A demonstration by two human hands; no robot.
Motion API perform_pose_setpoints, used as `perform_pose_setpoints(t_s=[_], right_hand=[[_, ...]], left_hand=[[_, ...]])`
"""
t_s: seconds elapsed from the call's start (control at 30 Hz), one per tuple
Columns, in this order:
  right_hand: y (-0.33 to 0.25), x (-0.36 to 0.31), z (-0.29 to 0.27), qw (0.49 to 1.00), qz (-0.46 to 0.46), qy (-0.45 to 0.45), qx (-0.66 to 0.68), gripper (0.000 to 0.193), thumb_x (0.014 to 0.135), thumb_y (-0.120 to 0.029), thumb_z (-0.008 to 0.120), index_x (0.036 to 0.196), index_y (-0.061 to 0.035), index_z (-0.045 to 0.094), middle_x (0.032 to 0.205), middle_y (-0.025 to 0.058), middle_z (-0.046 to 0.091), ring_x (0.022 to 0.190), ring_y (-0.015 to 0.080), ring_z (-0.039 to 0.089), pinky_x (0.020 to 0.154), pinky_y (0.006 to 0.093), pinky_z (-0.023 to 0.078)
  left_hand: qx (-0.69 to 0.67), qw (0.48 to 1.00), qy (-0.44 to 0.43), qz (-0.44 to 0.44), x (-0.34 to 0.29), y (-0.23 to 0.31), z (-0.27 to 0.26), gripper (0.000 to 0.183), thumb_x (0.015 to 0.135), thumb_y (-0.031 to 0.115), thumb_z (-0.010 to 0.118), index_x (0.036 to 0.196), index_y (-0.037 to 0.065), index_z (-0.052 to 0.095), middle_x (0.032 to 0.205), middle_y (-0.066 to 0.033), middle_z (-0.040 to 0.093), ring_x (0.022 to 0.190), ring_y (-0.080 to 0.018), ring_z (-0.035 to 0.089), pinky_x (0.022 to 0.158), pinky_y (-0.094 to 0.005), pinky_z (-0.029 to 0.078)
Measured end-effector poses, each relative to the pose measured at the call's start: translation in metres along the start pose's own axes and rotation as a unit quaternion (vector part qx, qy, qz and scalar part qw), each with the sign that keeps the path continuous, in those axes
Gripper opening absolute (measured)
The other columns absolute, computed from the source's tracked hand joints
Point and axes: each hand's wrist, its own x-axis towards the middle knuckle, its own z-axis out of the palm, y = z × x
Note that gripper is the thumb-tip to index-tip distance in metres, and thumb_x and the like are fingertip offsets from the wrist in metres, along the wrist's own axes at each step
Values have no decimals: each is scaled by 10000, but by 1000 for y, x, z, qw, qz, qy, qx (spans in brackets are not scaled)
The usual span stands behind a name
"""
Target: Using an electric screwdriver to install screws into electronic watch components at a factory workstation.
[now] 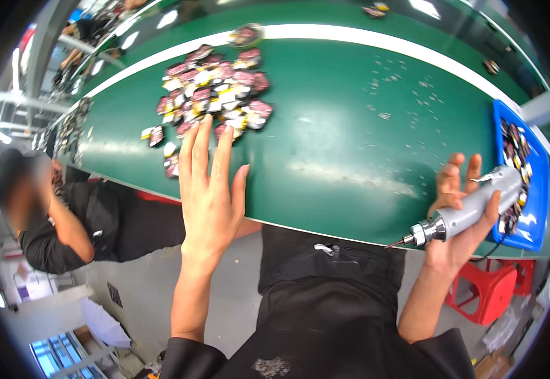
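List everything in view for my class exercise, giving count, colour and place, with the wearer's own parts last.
Worktable: one, green, across the middle
Small pieces: many, blurred, pink, black, white and yellow; heaped on the table's left
Round dish: one, colour unclear, behind the heap
Tiny scraps: many, whitish, table's right half
Tray: one, blue, right end, holding similar pieces
Handheld tool: one, silver, in the right hand
Stools: at least two, red, lower right
Co-worker: one, dark clothing, left
Floor: one, grey, below
Edge clutter: too blurred to count
Hands: two, bare; left by the heap, right around the tool
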Motion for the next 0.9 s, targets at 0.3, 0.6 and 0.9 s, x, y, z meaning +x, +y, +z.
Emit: perform_pose_setpoints(t_s=[0.3, 0.6, 0.9], right_hand=[[-13, -16, -21, 998, -33, -51, 30, 469, 960, -373, 475, 1292, -43, 444, 660, 26, 483, 522, 121, 424, 509, 279, 377], [-20, -16, -28, 997, 7, -60, 41, 383, 950, -335, 453, 1210, -56, 417, 573, 15, 455, 435, 124, 402, 487, 281, 371], [-24, -16, -27, 996, 19, -76, 49, 255, 953, -291, 474, 1065, -65, 440, 578, 15, 459, 463, 120, 440, 509, 285, 380]], left_hand=[[-207, 965, -13, 162, 40, 76, 45, 333, 712, -64, 701, 1027, 8, 622, 992, -109, 597, 883, -291, 586, 727, -378, 480], [-93, 964, -20, 250, 60, 92, 58, 287, 704, -96, 689, 958, -8, 591, 878, -94, 570, 733, -239, 564, 604, -358, 475], [-235, 959, -79, 135, 37, 93, 42, 99, 808, -88, 536, 831, -15, 472, 787, -130, 498, 661, -287, 491, 603, -366, 419]])
